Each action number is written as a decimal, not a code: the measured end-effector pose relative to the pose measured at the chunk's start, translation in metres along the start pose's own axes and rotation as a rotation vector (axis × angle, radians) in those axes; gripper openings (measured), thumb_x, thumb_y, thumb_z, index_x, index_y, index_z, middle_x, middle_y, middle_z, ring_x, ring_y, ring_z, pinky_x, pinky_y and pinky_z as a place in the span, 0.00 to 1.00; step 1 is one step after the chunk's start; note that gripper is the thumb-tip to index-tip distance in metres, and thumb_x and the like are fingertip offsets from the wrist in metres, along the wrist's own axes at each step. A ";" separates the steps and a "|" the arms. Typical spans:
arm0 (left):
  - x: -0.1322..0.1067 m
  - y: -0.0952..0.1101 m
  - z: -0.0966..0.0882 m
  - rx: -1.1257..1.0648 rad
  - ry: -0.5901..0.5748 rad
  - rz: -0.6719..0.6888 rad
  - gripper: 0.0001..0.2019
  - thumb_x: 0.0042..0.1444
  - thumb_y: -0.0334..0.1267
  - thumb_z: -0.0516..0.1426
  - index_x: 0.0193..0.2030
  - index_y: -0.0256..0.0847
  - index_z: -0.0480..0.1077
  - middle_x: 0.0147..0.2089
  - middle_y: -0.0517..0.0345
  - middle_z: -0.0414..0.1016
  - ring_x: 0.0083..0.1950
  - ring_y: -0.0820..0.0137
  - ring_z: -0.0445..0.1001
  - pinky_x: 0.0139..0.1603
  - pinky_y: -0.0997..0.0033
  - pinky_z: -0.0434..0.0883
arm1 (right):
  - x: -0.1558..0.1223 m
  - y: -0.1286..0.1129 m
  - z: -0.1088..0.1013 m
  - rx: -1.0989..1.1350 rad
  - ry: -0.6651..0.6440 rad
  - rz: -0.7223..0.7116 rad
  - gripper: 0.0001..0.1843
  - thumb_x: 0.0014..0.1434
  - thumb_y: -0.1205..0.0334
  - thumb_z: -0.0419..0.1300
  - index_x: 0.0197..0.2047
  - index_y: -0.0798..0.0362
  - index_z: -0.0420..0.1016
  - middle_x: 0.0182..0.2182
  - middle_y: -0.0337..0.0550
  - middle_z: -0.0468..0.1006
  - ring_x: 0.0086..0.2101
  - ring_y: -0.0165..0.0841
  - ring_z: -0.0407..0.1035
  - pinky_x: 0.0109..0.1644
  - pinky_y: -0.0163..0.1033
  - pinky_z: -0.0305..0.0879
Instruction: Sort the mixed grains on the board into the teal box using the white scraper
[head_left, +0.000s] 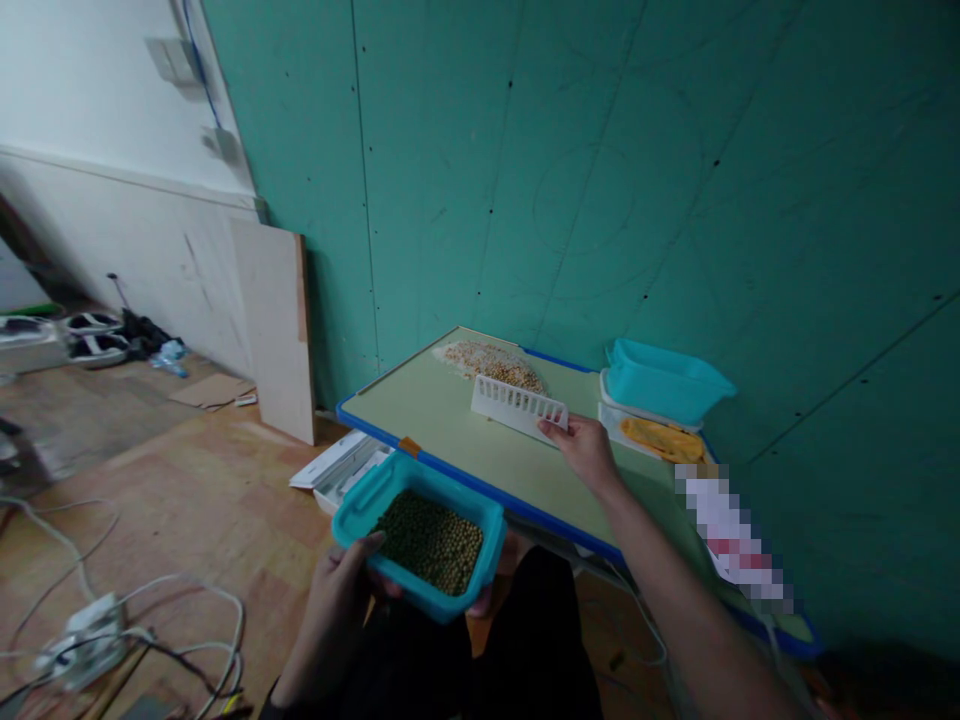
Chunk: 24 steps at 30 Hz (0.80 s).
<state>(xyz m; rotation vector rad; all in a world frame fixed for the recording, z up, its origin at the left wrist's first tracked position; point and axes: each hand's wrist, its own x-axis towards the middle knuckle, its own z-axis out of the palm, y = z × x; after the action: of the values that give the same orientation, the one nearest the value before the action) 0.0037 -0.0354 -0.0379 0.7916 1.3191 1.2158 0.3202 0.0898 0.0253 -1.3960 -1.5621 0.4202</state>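
My left hand [352,575] grips the near left side of a turquoise plastic container [491,530], thumb over its rim. Inside lie dark green beans [412,522] and pale yellow soybeans [457,553]. The container is held below the near edge of the table [405,400]. My right hand [581,440] pinches the right end of a white slotted plastic strip [517,403], which stands on edge at the tabletop. Just beyond the strip spreads a pile of mixed beans and pale grains [487,362].
At the table's right stand a turquoise bin [660,382], a yellow cloth-like item [661,440] and a blurred-out packet [731,535]. A green wall [600,180] rises behind. Left are a leaning board [274,330], a white box [337,470] and a power strip with cables [86,640].
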 end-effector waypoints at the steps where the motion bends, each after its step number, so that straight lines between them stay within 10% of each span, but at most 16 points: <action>1: 0.001 0.001 0.002 -0.016 -0.004 0.000 0.24 0.47 0.56 0.64 0.09 0.46 0.70 0.12 0.55 0.70 0.16 0.70 0.65 0.21 0.69 0.66 | -0.003 -0.003 0.002 0.022 -0.009 0.005 0.20 0.55 0.44 0.65 0.32 0.53 0.86 0.31 0.47 0.87 0.35 0.46 0.81 0.40 0.43 0.74; 13: 0.000 0.008 0.009 0.014 -0.037 0.015 0.26 0.47 0.59 0.64 0.08 0.45 0.69 0.12 0.57 0.68 0.15 0.73 0.60 0.20 0.71 0.61 | -0.066 -0.046 0.010 0.294 -0.155 0.115 0.16 0.52 0.47 0.71 0.35 0.52 0.88 0.34 0.47 0.88 0.37 0.47 0.83 0.42 0.48 0.78; 24: -0.010 -0.004 0.013 0.024 0.008 -0.035 0.25 0.51 0.57 0.63 0.10 0.46 0.71 0.14 0.56 0.71 0.18 0.69 0.64 0.22 0.70 0.66 | 0.083 0.008 -0.002 0.336 0.157 0.277 0.28 0.38 0.41 0.77 0.30 0.58 0.83 0.30 0.49 0.86 0.32 0.42 0.79 0.33 0.41 0.73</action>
<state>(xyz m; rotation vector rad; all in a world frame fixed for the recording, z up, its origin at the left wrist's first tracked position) 0.0182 -0.0429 -0.0368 0.7787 1.3511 1.1789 0.3364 0.1661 0.0545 -1.3464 -1.1149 0.6885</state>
